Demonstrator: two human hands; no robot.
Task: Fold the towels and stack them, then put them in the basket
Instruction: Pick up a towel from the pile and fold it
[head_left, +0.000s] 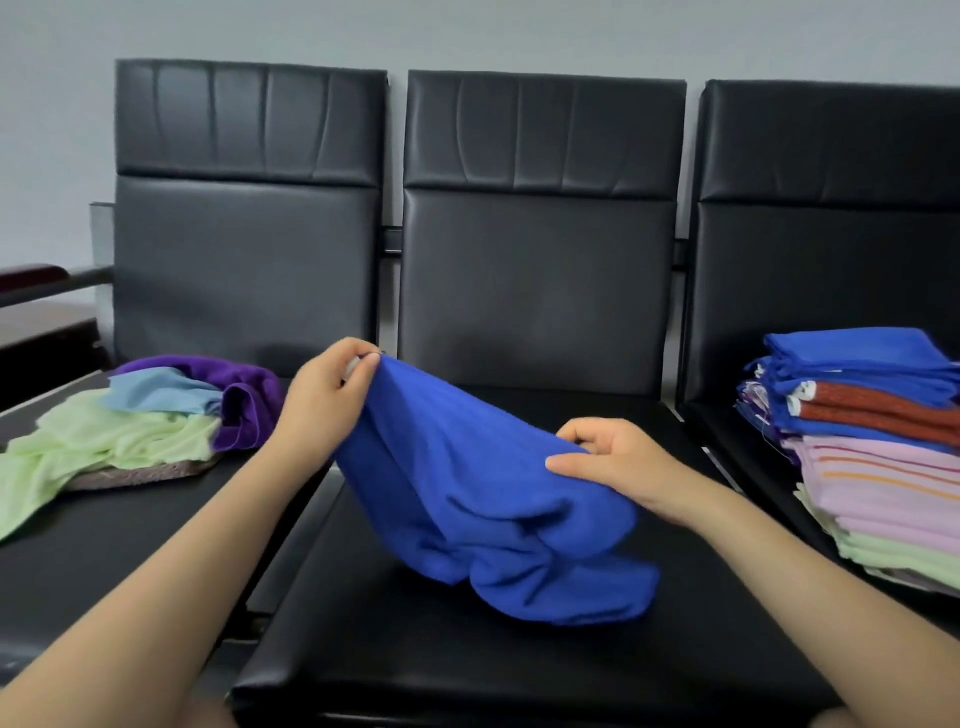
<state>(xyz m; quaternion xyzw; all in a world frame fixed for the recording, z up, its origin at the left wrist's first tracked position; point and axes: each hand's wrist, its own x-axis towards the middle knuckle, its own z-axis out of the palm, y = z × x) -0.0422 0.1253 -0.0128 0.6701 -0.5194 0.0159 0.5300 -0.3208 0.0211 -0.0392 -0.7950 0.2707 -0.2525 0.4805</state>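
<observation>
Left hand (324, 400) is pinching a raised corner of the blue towel (467, 499); right hand (618, 462) is gripping its bunched edge, fingertips hidden in the cloth. Towel is draping over the middle seat (467, 660), slanting down rightward. Basket (140, 475) is lying mostly hidden under loose towels (104, 436).

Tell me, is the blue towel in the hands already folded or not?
Not folded. The blue towel hangs bunched and rumpled on the middle seat; the left hand pinches one corner up and the right hand grips another part.
</observation>
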